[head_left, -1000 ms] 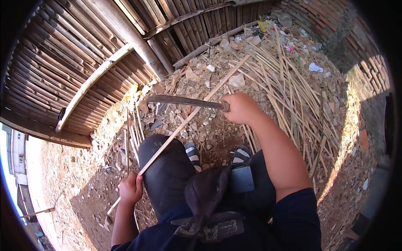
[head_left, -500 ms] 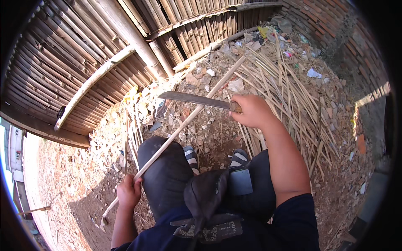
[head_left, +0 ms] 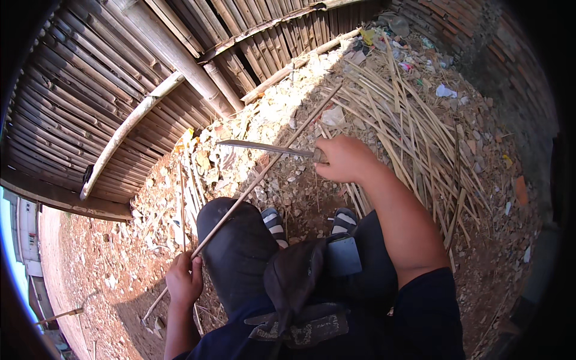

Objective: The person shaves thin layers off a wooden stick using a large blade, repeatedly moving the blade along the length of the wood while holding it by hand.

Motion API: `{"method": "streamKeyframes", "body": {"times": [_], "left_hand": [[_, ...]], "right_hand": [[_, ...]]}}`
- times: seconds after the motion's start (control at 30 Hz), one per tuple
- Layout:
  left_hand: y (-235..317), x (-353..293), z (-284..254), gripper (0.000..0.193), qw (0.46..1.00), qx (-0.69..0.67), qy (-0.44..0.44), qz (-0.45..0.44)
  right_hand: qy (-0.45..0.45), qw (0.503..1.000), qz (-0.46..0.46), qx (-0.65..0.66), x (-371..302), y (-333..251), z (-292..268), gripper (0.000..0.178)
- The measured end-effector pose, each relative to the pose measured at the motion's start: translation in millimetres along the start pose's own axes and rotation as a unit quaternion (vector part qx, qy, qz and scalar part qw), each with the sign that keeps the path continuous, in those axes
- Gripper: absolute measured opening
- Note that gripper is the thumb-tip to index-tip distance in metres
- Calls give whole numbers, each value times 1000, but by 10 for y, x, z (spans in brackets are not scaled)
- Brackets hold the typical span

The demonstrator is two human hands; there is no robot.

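My left hand [head_left: 184,278] is closed around the lower part of a long, thin bamboo strip [head_left: 255,182]. The strip slants up and to the right across my left knee, its far end out over the ground. In my right hand [head_left: 345,158] is the wooden handle of a machete [head_left: 264,146], its dark blade pointing left. The blade crosses the strip around its upper middle and appears to rest against it.
A large heap of split bamboo strips [head_left: 414,138] lies on the ground to the right. A bamboo wall [head_left: 78,108] rises at the far left, a brick wall [head_left: 510,66] at the right. Stones and litter cover the ground around my sandalled feet [head_left: 275,225].
The strip looks narrower and darker, as if turned in my left hand onto its edge. The machete has tilted, its blade showing thinner, and my right hand has shifted slightly left.
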State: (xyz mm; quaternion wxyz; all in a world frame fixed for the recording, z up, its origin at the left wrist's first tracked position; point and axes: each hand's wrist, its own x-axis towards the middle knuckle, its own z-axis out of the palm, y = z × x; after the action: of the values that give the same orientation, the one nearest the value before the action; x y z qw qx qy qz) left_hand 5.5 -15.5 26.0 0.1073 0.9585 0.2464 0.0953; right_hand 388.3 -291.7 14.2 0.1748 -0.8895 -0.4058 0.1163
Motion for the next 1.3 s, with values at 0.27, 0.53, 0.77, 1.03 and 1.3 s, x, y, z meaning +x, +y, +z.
{"method": "streamKeyframes", "body": {"times": [0.27, 0.53, 0.77, 1.03, 1.3], "left_hand": [[-89, 70, -43, 26, 995, 12, -84, -53], [-174, 110, -80, 30, 987, -14, -132, -86], [-35, 77, 44, 33, 991, 78, -96, -52], [-53, 1, 263, 31, 991, 132, 7, -21], [-121, 84, 291, 34, 987, 158, -15, -39]], "right_hand": [[-25, 999, 11, 19, 43, -47, 66, 31], [11, 999, -11, 29, 91, -66, 221, 32], [-14, 1000, 8, 12, 143, -54, 200, 33], [-9, 998, 52, 37, 112, -203, 171, 39], [30, 988, 130, 83, 331, 260, 413, 31]]}}
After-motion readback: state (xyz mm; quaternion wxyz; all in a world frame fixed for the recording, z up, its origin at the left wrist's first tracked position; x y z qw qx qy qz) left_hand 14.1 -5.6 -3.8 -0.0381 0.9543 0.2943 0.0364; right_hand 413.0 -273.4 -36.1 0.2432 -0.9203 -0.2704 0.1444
